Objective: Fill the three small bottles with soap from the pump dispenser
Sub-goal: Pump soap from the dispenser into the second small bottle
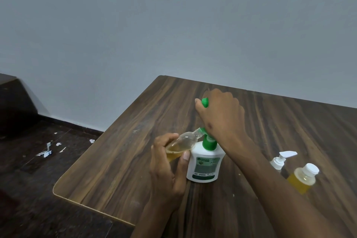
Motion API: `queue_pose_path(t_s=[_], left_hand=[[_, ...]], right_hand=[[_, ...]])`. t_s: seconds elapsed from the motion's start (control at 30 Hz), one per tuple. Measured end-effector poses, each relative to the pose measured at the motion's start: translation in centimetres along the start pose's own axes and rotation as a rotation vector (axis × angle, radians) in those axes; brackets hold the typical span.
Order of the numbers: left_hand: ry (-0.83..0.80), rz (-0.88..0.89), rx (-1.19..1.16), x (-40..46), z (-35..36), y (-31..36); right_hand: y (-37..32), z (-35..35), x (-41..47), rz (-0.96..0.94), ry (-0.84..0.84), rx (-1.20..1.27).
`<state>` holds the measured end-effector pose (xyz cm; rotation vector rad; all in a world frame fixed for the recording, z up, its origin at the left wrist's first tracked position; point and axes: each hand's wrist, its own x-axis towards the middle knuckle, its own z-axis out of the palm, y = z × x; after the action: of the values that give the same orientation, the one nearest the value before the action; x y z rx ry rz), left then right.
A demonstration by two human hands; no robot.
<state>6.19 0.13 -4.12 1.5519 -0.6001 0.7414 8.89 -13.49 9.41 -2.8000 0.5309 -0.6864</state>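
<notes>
1. While your right hand (220, 114) presses down on the green pump head (205, 102) of the white plastic soap dispenser (204, 164), fingers curled over it, your left hand (170, 162) grips a small clear plastic bottle (179, 146), tilted with its open neck at the green nozzle.
2. That bottle holds amber soap only in its lower part — the shoulder and neck look empty, so I judge this fill roughly half done.
3. To your right on the dark wood-grain table (119, 160) stands a small clear bottle with a white screw cap (303, 177), full of yellow soap nearly to the shoulder and already closed; that one looks finished.
4. Just beside it is a small bottle with a white pump top (282, 160) — your forearm hides its body, so I cannot tell whether it is filled or is even one of the three.
5. What is left, as far as the view shows: topping up and capping the bottle in hand, and perhaps one more.
6. The dispenser stands upright near the middle of the table, touching the bottle's neck at the spout.
</notes>
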Motion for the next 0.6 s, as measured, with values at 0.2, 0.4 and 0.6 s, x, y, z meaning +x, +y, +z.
queue_pose_path(t_s=[0.2,0.4,0.6], left_hand=[[0.011,0.018,0.001,0.07,0.02,0.11],[-0.005,0.007,0.002,-0.01,-0.03,-0.21],[-0.01,0.019,0.007,0.05,-0.1,-0.3]], right_hand=[[-0.07,-0.16,-0.12,-0.011,-0.021,-0.012],[0.04,0.17,-0.25,0.022,-0.038,0.015],[0.01,-0.03,-0.31,0.032,-0.05,0.026]])
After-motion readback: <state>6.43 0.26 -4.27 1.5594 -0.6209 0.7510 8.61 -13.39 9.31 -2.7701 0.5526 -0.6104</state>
